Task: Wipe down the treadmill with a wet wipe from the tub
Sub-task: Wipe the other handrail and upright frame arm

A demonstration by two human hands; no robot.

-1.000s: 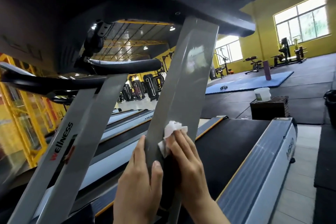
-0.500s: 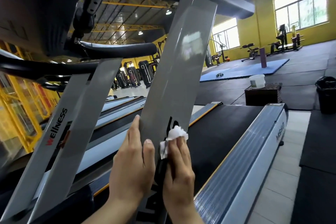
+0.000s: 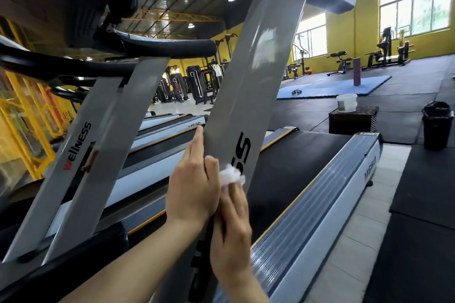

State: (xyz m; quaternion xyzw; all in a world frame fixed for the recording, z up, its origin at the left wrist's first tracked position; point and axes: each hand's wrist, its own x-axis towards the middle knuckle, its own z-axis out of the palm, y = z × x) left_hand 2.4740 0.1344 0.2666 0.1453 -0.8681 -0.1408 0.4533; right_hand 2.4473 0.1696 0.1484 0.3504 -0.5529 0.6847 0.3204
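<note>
The treadmill's grey right upright point(image 3: 256, 76) slants up to the black console, with black lettering low on it. My left hand point(image 3: 194, 184) grips the upright's left edge, thumb on the face and fingers round the back. My right hand point(image 3: 234, 224) presses a crumpled white wet wipe point(image 3: 231, 174) flat against the upright, just below the lettering. The white wipe tub point(image 3: 346, 103) stands on a dark box at the right, beyond the treadmill's black belt point(image 3: 295, 174).
A second grey upright point(image 3: 73, 162) marked "Wellness" slants at the left, with black handrails point(image 3: 157, 47) above. The silver side rail point(image 3: 327, 194) runs along the belt's right. A black bin point(image 3: 437, 123) stands on the floor mats at the far right. More machines line the yellow walls.
Both hands have slid down the upright, uncovering more of the black lettering above them. The view has tilted upward and moved closer.
</note>
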